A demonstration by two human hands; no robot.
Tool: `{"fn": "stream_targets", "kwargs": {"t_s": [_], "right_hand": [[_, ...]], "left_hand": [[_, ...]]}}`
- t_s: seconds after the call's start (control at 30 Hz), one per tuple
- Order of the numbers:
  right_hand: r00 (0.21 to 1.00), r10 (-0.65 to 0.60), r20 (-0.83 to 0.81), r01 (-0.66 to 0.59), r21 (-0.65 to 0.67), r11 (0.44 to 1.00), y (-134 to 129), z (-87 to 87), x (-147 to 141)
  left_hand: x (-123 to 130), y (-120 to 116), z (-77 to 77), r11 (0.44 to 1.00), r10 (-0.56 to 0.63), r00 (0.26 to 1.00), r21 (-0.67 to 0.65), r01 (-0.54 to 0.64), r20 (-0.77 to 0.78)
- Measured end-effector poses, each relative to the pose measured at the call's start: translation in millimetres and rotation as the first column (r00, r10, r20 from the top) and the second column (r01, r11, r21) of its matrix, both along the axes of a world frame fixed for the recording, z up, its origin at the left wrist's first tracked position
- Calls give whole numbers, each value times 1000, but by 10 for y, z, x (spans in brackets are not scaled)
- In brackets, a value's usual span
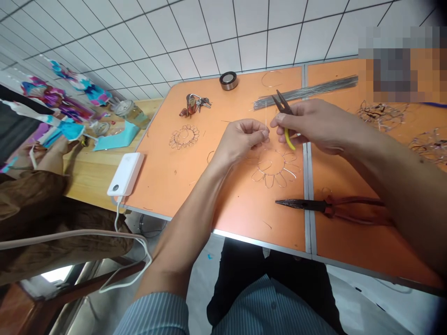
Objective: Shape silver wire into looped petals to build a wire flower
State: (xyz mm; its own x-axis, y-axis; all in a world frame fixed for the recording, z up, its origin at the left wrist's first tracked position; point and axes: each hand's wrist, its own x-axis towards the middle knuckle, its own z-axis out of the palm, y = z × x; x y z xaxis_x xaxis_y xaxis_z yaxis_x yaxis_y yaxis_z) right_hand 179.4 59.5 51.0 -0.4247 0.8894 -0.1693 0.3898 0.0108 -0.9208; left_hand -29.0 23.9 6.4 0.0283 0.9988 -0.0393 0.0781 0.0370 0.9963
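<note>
My left hand (242, 139) is closed, thumb and fingertips pinching a thin wire (266, 114) whose end sticks straight up. Just below the fingertips is a flower-shaped wire ring (274, 175) with looped petals; whether it joins the pinched wire is hard to see. My right hand (310, 122) is wrapped round small yellow-handled pliers (283, 106), dark jaws pointing up and away from me. A small gap separates the two hands. Long-nose pliers with red handles (326, 205) lie nearer me, partly under my right forearm.
A bundle of straight wires (307, 91), a tape roll (228, 81), keys (195, 104) and another wire flower (184, 137) lie on the orange table (195, 186). Tangled wire pieces (382, 115) are at right. A white power bank (126, 174) sits left, near another person's hand (54, 156).
</note>
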Motion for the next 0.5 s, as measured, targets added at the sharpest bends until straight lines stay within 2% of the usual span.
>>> {"fn": "stream_targets", "kwargs": {"t_s": [0.07, 0.17, 0.33, 0.43, 0.5], "right_hand": [[991, 57, 122, -56, -7, 998, -39, 25, 83], [925, 181, 335, -209, 49, 977, -139, 20, 204], [744, 155, 650, -372, 210, 904, -264, -63, 273], [691, 153, 706, -455, 261, 852, -268, -109, 265], [667, 147, 730, -478, 269, 836, -260, -135, 265]], "left_hand": [[-17, 0, 32, 998, 30, 997, -52, -26, 71], [-42, 6, 44, 991, 68, 989, -120, -52, 134], [-68, 12, 9, 988, 55, 981, -150, -26, 189], [-71, 5, 5, 988, 40, 978, -155, -8, 205], [-71, 3, 8, 987, 39, 978, -158, -7, 203]]}}
